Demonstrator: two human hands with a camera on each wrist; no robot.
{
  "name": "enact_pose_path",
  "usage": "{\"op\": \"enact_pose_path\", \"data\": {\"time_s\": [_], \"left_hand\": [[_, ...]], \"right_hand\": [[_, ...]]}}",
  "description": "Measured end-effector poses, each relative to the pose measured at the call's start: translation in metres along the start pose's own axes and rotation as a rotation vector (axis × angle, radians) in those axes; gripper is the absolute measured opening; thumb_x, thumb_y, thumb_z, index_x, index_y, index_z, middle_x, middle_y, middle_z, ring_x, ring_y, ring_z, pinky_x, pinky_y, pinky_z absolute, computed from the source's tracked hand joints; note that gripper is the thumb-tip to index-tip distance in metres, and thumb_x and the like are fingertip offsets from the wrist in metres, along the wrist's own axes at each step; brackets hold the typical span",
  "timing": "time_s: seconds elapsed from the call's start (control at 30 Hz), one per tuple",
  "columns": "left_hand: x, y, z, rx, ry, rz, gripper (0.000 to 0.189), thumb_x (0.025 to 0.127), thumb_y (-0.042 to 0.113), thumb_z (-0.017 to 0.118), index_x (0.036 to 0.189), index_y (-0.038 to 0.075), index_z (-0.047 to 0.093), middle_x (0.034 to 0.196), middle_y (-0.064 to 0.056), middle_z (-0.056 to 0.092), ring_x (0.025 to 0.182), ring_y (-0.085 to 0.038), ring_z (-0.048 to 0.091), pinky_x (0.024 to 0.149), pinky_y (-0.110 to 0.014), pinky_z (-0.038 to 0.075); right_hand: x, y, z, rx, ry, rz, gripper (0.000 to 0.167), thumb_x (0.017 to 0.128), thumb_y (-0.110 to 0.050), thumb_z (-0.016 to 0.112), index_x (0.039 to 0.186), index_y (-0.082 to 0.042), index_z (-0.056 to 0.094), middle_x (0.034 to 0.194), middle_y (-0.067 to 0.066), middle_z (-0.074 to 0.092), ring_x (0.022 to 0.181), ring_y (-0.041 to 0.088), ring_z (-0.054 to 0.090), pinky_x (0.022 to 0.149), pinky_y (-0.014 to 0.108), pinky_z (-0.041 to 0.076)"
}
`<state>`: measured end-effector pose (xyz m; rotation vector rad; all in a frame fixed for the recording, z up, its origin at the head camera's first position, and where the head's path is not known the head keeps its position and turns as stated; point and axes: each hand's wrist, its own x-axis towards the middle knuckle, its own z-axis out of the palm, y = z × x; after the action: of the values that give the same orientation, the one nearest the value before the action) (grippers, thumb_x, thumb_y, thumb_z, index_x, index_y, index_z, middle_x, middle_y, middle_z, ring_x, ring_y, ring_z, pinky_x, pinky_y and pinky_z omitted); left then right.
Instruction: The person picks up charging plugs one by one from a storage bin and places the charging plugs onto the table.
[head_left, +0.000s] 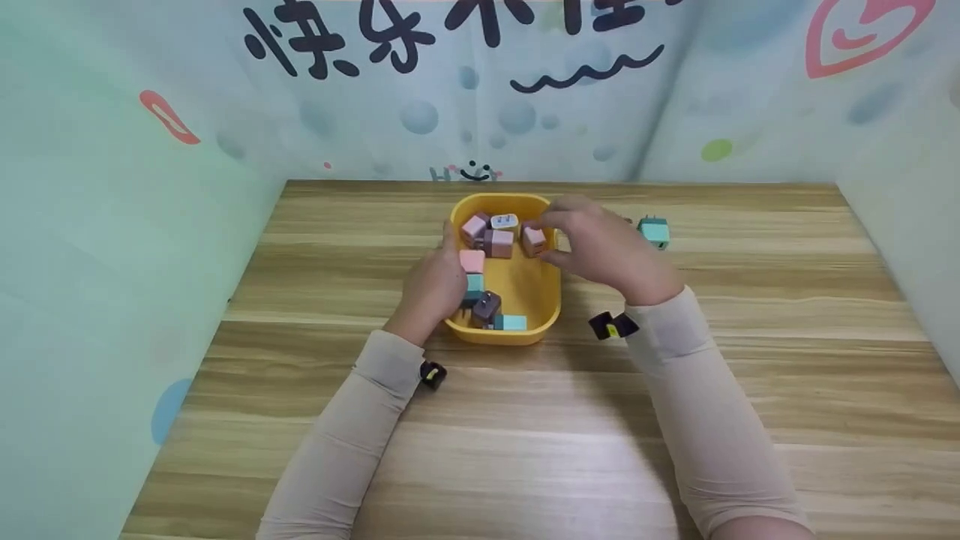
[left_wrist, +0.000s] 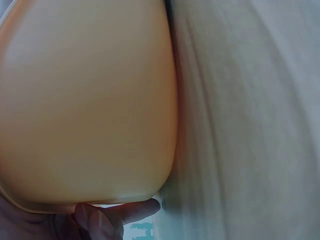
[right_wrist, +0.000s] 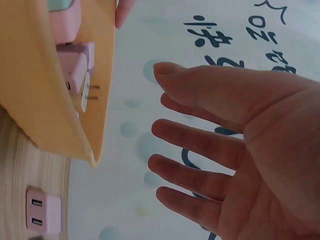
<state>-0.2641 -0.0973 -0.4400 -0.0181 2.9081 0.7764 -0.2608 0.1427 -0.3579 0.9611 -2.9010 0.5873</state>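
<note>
A yellow bin (head_left: 517, 337) stands on the table with several small pink, purple, teal and white plug chargers in it. My left hand (head_left: 437, 281) holds the bin's left side; in the left wrist view its fingers (left_wrist: 137, 211) lie along the outer wall (left_wrist: 95, 110). Over the right rim reaches my right hand (head_left: 604, 244), its fingertips close to a pink charger (head_left: 533, 241). The right wrist view shows that hand (right_wrist: 235, 145) with fingers spread and nothing held. There, a white charger (right_wrist: 85, 92) with metal prongs shows inside the bin.
A teal charger (head_left: 654, 232) sits on the table right of the bin, behind my right hand. Also on the table is a pink charger (right_wrist: 44, 212) with two ports. A printed cloth (head_left: 375, 127) hangs at the back edge.
</note>
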Motion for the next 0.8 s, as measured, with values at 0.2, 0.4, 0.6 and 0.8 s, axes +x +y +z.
{"op": "enact_pose_path", "data": {"time_s": [0.2, 0.4, 0.6, 0.8], "left_hand": [[0.0, -0.001, 0.0, 0.003, 0.007, 0.009, 0.07, 0.115, 0.015, 0.042, 0.173, 0.013, 0.003, 0.09, -0.01, 0.058, 0.081, -0.024, 0.062, 0.076, -0.033, 0.054], [0.002, -0.002, 0.001, 0.017, -0.004, 0.011, 0.071, 0.115, 0.016, 0.042, 0.173, 0.013, 0.001, 0.09, -0.01, 0.058, 0.081, -0.025, 0.062, 0.078, -0.034, 0.054], [0.003, -0.002, 0.001, 0.052, -0.011, 0.015, 0.073, 0.113, 0.014, 0.045, 0.173, 0.011, 0.001, 0.09, -0.011, 0.061, 0.08, -0.026, 0.063, 0.077, -0.035, 0.056], [0.003, -0.003, 0.001, 0.068, -0.006, 0.021, 0.074, 0.113, 0.013, 0.046, 0.172, 0.009, 0.003, 0.092, -0.01, 0.061, 0.082, -0.025, 0.063, 0.078, -0.036, 0.055]], "right_hand": [[0.006, -0.012, 0.013, -0.001, -0.061, -0.042, 0.031, 0.093, -0.011, 0.084, 0.124, -0.011, 0.079, 0.123, 0.007, 0.073, 0.111, 0.026, 0.067, 0.097, 0.042, 0.058], [0.012, -0.021, 0.027, -0.023, -0.145, -0.077, 0.041, 0.093, -0.011, 0.085, 0.133, -0.012, 0.076, 0.132, 0.006, 0.072, 0.117, 0.025, 0.069, 0.1, 0.041, 0.057], [0.016, -0.026, 0.038, -0.02, -0.196, -0.078, 0.037, 0.092, -0.009, 0.084, 0.129, -0.01, 0.077, 0.128, 0.007, 0.074, 0.114, 0.025, 0.07, 0.1, 0.042, 0.057], [0.016, -0.031, 0.048, -0.015, -0.208, -0.107, 0.036, 0.093, -0.009, 0.083, 0.129, -0.009, 0.078, 0.129, 0.009, 0.073, 0.113, 0.027, 0.07, 0.101, 0.042, 0.056]]}}
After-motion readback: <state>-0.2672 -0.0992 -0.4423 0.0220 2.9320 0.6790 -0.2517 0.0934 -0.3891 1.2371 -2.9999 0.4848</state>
